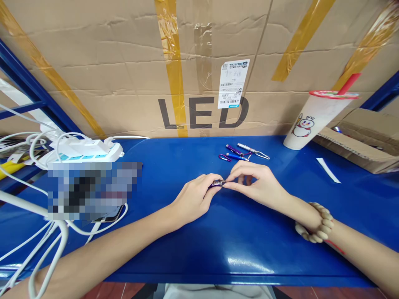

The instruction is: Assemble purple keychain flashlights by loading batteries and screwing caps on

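A small dark purple keychain penlight [216,183] with a label and a silvery end is held over the blue table. My left hand [195,197] is closed around its body, thumb and forefinger gripping it. From the right, my right hand [258,182] pinches a tiny metallic part at the silvery end between thumb and forefinger, the other fingers curled. Just beyond the hands lie a purple penlight [233,150], a blue penlight [236,157] and a silver penlight [247,148] with a wire clip. A loose purple carabiner [224,158] is beside them.
The blue table [193,253] meets a large cardboard box [124,83] at the back. A tilted-looking drink cup [316,120] and an open cardboard tray [358,151] stand right, near a white strip [328,170]. At left are a power strip [90,151], cables and a blurred patch.
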### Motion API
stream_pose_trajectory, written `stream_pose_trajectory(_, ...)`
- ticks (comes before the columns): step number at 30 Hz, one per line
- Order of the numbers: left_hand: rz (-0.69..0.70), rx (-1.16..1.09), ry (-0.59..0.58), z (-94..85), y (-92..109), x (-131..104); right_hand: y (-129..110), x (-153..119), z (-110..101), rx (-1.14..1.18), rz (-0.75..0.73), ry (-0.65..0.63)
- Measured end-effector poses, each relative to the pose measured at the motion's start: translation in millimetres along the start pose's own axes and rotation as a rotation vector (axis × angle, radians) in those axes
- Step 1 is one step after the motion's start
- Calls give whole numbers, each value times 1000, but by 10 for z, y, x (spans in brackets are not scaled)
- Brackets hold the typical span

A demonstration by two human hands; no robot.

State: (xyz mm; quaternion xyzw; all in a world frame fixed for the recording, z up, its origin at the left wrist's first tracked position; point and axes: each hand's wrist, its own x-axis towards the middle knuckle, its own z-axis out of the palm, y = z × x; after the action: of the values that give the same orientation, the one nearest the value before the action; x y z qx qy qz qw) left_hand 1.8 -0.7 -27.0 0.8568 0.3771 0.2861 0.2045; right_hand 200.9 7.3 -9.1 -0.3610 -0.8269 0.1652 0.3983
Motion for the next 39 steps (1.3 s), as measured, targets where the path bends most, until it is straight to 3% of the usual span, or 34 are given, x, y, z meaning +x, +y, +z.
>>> stream_pose_trajectory(6, -38, 32, -25, -30, 47, 9, 73, -37, -26, -126, -246, 68)
stream_pose_trajectory(12, -30, 34, -140, -46, 42, 9, 58, -35, -38, -116, -279, 49)
stream_pose_trajectory(15, -14, 50, -202, -47, 35, 3, 29, -31, -21, -36, -218, 22)
stream_pose_trajectory(21, 12, -12, -218, -43, -2, -14, 3, -16, 16, 66, 17, -62)
stream_pose_trajectory(27, 9, -29, -190, -34, -18, -22, 5, -31, 61, 72, 152, -76)
stream_pose_trajectory(39, -10, -17, -97, -28, -1, -14, -1, -32, 132, 300, 330, -104)
